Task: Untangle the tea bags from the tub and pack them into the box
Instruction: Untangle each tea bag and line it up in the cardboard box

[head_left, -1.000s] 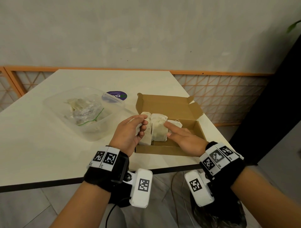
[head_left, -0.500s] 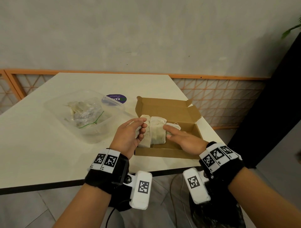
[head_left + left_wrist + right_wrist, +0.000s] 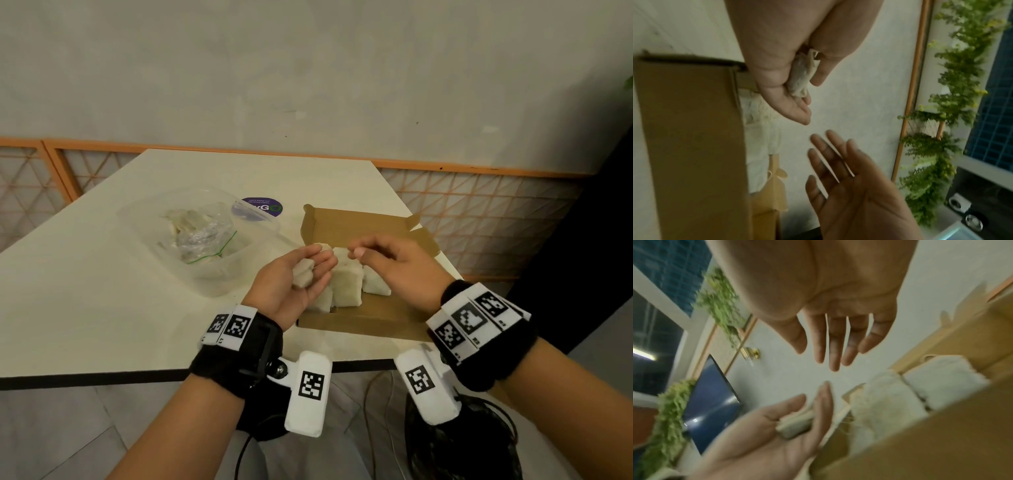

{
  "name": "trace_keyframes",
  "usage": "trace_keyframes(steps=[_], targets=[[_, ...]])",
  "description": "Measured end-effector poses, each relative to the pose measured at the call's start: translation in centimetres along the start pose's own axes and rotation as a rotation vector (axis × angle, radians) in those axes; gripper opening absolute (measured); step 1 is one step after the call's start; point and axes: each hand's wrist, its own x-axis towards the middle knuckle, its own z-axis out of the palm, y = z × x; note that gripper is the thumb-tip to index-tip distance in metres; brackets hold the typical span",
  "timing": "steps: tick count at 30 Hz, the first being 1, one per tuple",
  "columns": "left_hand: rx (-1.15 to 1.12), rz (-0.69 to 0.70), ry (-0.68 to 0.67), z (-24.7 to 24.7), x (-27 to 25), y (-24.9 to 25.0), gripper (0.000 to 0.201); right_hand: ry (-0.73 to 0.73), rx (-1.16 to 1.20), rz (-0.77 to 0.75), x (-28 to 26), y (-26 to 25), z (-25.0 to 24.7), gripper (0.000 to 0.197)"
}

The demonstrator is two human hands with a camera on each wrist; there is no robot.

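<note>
My left hand is turned palm up just above the near left corner of the brown cardboard box and holds a crumpled white tea bag between thumb and fingers. The left wrist view shows that tea bag pinched. My right hand hovers over the box with loose, nearly straight fingers, holding nothing; in the right wrist view the right hand is spread. Several tea bags stand side by side in the box. The clear plastic tub on the left holds more tangled tea bags.
A crumpled clear zip bag with a green strip lies in the tub. A purple round sticker is on the white table behind the tub. The box's lid stands open at the back. The table's front edge runs just behind my wrists.
My right hand has lifted off the tea bags in the box and now hovers near the left hand. My left hand has turned palm up, still holding its tea bag.
</note>
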Motion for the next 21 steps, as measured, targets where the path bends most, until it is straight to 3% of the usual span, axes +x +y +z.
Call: trace_keyframes(steps=[2,6,9,13,15,18,21], targets=[[-0.061,-0.06,-0.089,0.8,-0.3,0.1,0.022,0.018,0.085,-0.081,-0.4,-1.5,0.3,0.016],[-0.13,-0.158,-0.165,2.7,-0.7,-0.1,0.048,-0.105,-0.191,-0.156,-0.4,-2.0,2.4,0.043],[-0.017,-0.129,-0.161,3.0,-0.5,-0.3,0.051,0.026,-0.08,-0.103,0.3,-1.0,2.5,0.026],[0.173,-0.11,-0.143,1.9,0.1,-0.4,0.033,0.077,0.55,0.14,1.0,0.3,1.7,0.015],[0.208,-0.08,-0.104,1.5,0.4,-0.6,0.019,0.073,0.791,0.193,0.8,0.6,1.3,0.009],[0.305,0.014,-0.036,1.7,0.6,-0.7,0.005,0.048,0.826,0.21,0.5,0.7,0.9,0.007],[0.402,0.084,-0.011,2.3,1.0,-0.7,0.006,0.032,0.611,0.217,0.8,0.7,0.5,0.008]])
